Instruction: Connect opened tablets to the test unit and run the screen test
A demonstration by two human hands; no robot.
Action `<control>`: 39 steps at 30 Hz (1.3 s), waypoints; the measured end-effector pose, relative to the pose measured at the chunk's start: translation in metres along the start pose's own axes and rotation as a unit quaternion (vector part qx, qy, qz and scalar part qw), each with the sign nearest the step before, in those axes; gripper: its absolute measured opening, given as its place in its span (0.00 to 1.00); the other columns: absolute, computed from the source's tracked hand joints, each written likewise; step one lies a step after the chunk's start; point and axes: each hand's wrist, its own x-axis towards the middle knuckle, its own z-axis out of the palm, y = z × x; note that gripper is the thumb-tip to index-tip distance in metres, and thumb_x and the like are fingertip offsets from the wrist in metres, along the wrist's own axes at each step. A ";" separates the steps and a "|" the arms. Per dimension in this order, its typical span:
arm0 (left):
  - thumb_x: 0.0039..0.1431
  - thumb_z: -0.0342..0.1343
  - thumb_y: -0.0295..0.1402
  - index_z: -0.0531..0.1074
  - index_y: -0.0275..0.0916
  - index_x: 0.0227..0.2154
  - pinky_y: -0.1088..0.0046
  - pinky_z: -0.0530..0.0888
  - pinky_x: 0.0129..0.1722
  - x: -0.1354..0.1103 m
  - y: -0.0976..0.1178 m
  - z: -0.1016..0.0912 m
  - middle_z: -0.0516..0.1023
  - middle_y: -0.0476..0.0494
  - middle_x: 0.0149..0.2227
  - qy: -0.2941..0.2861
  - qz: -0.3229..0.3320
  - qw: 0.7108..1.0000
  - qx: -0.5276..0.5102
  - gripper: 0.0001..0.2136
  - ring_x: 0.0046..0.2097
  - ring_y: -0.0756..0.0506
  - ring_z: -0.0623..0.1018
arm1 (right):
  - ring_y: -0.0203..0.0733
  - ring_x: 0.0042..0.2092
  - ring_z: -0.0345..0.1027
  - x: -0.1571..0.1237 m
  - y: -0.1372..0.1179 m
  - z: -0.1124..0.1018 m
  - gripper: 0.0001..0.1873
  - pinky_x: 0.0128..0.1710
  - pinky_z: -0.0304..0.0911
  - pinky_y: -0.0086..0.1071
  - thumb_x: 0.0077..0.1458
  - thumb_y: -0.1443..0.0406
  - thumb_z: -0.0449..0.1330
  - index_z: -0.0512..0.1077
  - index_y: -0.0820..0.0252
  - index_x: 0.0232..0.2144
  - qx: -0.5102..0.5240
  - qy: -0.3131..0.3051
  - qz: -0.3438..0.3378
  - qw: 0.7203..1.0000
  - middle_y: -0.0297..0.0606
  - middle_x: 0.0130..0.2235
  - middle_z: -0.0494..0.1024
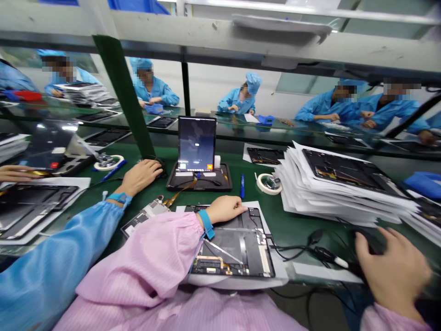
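Note:
An opened tablet (241,248) with its bare inner boards lies on white paper right in front of me. My left hand (223,209), in a pink sleeve with a blue wrist strap, rests on the tablet's upper edge, fingers curled into a loose fist; nothing shows in it. My right hand (392,269) is low at the right, slightly blurred, fingers spread over a black mouse (368,239) with cables. Behind the tablet a lit tablet screen (197,145) stands upright in a black tray (200,183); an orange flex cable (179,193) runs from it.
A co-worker's hand (141,177) in a blue sleeve reaches in from the left onto a dark object. A tall stack of tablets on paper sheets (341,188) stands at the right. Tape rolls (268,183) (108,162), a blue pen (242,186) and more trays lie around. Several people in blue sit opposite.

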 end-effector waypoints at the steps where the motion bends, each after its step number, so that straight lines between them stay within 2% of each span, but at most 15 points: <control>1: 0.60 0.48 0.46 0.73 0.39 0.31 0.74 0.64 0.30 -0.001 0.001 0.000 0.78 0.46 0.32 -0.002 0.003 1.000 0.003 0.16 0.33 0.47 0.74 | 0.62 0.53 0.64 -0.001 -0.024 -0.008 0.24 0.47 0.58 0.49 0.52 0.55 0.57 0.70 0.64 0.48 0.043 0.004 -0.025 0.999 0.62 0.49 0.71; 3: 0.61 0.45 0.47 0.73 0.39 0.29 0.75 0.63 0.30 -0.003 0.001 0.000 0.78 0.46 0.31 -0.007 0.013 1.000 0.011 0.19 0.33 0.47 0.74 | 0.49 0.44 0.70 -0.005 -0.074 -0.019 0.18 0.43 0.62 0.40 0.58 0.55 0.52 0.70 0.60 0.44 0.197 -0.117 -0.050 0.972 0.49 0.42 0.75; 5: 0.62 0.43 0.48 0.73 0.39 0.28 0.74 0.62 0.29 -0.002 0.000 0.000 0.77 0.46 0.31 -0.015 0.017 1.000 0.015 0.21 0.32 0.47 0.73 | 0.40 0.32 0.69 -0.007 -0.118 -0.018 0.17 0.32 0.63 0.33 0.59 0.54 0.49 0.70 0.60 0.40 0.289 -0.370 -0.065 0.880 0.40 0.34 0.76; 8: 0.62 0.42 0.48 0.72 0.39 0.28 0.74 0.60 0.29 -0.001 -0.002 0.000 0.77 0.46 0.30 -0.027 0.018 0.999 0.016 0.21 0.31 0.47 0.73 | 0.32 0.24 0.60 -0.010 -0.156 -0.002 0.19 0.23 0.54 0.26 0.58 0.52 0.52 0.68 0.61 0.28 0.327 -0.589 -0.064 0.736 0.31 0.23 0.69; 12: 0.63 0.42 0.48 0.72 0.39 0.27 0.75 0.59 0.28 -0.002 -0.002 0.001 0.76 0.47 0.29 -0.030 0.020 0.999 0.019 0.21 0.30 0.48 0.72 | 0.26 0.19 0.46 -0.012 -0.163 0.015 0.23 0.19 0.42 0.23 0.56 0.48 0.54 0.65 0.62 0.24 0.392 -0.716 0.004 0.578 0.24 0.17 0.58; 15: 0.63 0.42 0.47 0.73 0.40 0.27 0.74 0.58 0.27 -0.002 -0.002 0.001 0.77 0.48 0.29 -0.032 0.013 0.999 0.020 0.20 0.30 0.48 0.72 | 0.26 0.17 0.41 -0.009 -0.153 0.019 0.23 0.17 0.36 0.24 0.55 0.48 0.55 0.66 0.63 0.25 0.422 -0.749 0.045 0.509 0.22 0.14 0.53; 17: 0.63 0.42 0.47 0.73 0.40 0.27 0.74 0.57 0.27 -0.002 -0.002 0.000 0.77 0.48 0.30 -0.035 0.006 0.999 0.018 0.20 0.31 0.48 0.72 | 0.25 0.16 0.39 -0.005 -0.143 0.017 0.23 0.16 0.34 0.24 0.53 0.48 0.57 0.66 0.63 0.24 0.428 -0.743 0.075 0.509 0.21 0.13 0.52; 20: 0.63 0.42 0.46 0.73 0.40 0.27 0.74 0.56 0.27 -0.001 -0.002 0.001 0.77 0.47 0.30 -0.037 -0.001 0.999 0.013 0.20 0.31 0.48 0.72 | 0.25 0.15 0.37 0.004 -0.127 0.009 0.22 0.15 0.34 0.23 0.54 0.48 0.57 0.67 0.63 0.25 0.449 -0.655 0.151 0.588 0.21 0.11 0.51; 23: 0.62 0.42 0.47 0.73 0.40 0.27 0.73 0.56 0.27 -0.002 -0.002 0.001 0.77 0.47 0.30 -0.027 -0.001 0.999 0.017 0.20 0.31 0.47 0.72 | 0.29 0.18 0.55 0.005 -0.124 -0.001 0.22 0.16 0.44 0.23 0.55 0.48 0.55 0.70 0.62 0.37 0.498 -0.561 0.190 0.633 0.30 0.19 0.67; 26: 0.63 0.42 0.47 0.73 0.40 0.26 0.73 0.56 0.27 -0.002 -0.002 0.002 0.77 0.47 0.30 -0.025 0.003 0.999 0.024 0.21 0.31 0.47 0.72 | 0.37 0.32 0.68 -0.007 -0.136 -0.005 0.21 0.26 0.60 0.27 0.56 0.49 0.54 0.71 0.61 0.40 0.510 -0.540 0.131 0.657 0.39 0.32 0.74; 30: 0.63 0.41 0.48 0.73 0.40 0.27 0.73 0.57 0.27 -0.002 -0.004 0.003 0.77 0.46 0.30 -0.029 0.013 0.999 0.029 0.22 0.31 0.47 0.72 | 0.36 0.35 0.66 -0.027 -0.150 -0.001 0.13 0.38 0.61 0.31 0.59 0.57 0.54 0.69 0.58 0.42 0.424 -0.506 -0.001 0.751 0.34 0.33 0.71; 32: 0.63 0.41 0.48 0.73 0.40 0.28 0.74 0.58 0.28 -0.001 -0.005 0.003 0.77 0.46 0.30 -0.029 0.014 0.999 0.028 0.22 0.32 0.47 0.73 | 0.35 0.34 0.65 -0.033 -0.151 0.003 0.13 0.37 0.61 0.30 0.60 0.59 0.52 0.66 0.57 0.46 0.417 -0.511 -0.017 0.751 0.31 0.30 0.69; 36: 0.63 0.41 0.48 0.74 0.40 0.28 0.74 0.59 0.28 -0.001 -0.006 0.005 0.77 0.46 0.30 -0.028 0.012 0.999 0.029 0.22 0.31 0.47 0.73 | 0.30 0.23 0.59 -0.040 -0.150 0.007 0.17 0.23 0.57 0.25 0.61 0.58 0.50 0.61 0.57 0.50 0.443 -0.538 0.031 0.717 0.29 0.29 0.68; 37: 0.63 0.41 0.48 0.74 0.40 0.28 0.74 0.59 0.28 -0.001 -0.006 0.005 0.77 0.46 0.30 -0.028 0.012 0.999 0.030 0.22 0.31 0.47 0.73 | 0.29 0.22 0.58 -0.041 -0.150 0.007 0.18 0.22 0.55 0.25 0.61 0.58 0.50 0.60 0.57 0.51 0.432 -0.538 0.032 0.723 0.29 0.29 0.69; 39: 0.63 0.41 0.48 0.74 0.40 0.28 0.74 0.58 0.28 -0.001 -0.005 0.005 0.77 0.47 0.30 -0.026 0.014 0.999 0.033 0.21 0.31 0.46 0.73 | 0.32 0.23 0.62 -0.044 -0.154 0.004 0.18 0.24 0.58 0.27 0.62 0.59 0.49 0.61 0.58 0.52 0.371 -0.520 -0.002 0.769 0.31 0.28 0.71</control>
